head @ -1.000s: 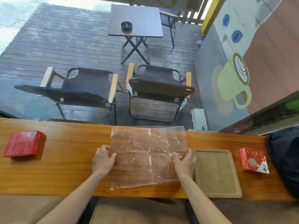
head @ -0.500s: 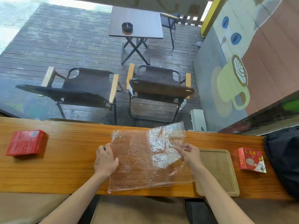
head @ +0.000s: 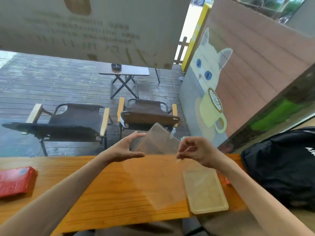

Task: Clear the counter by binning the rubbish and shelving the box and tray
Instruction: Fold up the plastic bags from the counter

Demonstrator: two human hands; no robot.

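Note:
A clear plastic sheet (head: 158, 174) hangs lifted above the wooden counter (head: 105, 198), folded over and slanting down toward the near edge. My right hand (head: 196, 150) pinches its right edge between thumb and fingertips. My left hand (head: 124, 148) is spread in a wide C, fingertips and thumb against the sheet's left edge. A beige tray (head: 206, 193) lies flat under my right wrist. A red box (head: 15, 181) sits at the counter's far left. Only a sliver of a small red box (head: 227, 180) shows behind my right forearm.
A black bag (head: 281, 167) fills the counter's right end. Beyond the counter, two folding chairs (head: 146, 114) and a small table (head: 124, 72) stand on a wet deck. A painted wall (head: 238, 79) runs along the right.
The sheet has come up off the counter and folded between my hands. Both hands rose with it, and my view tilted upward.

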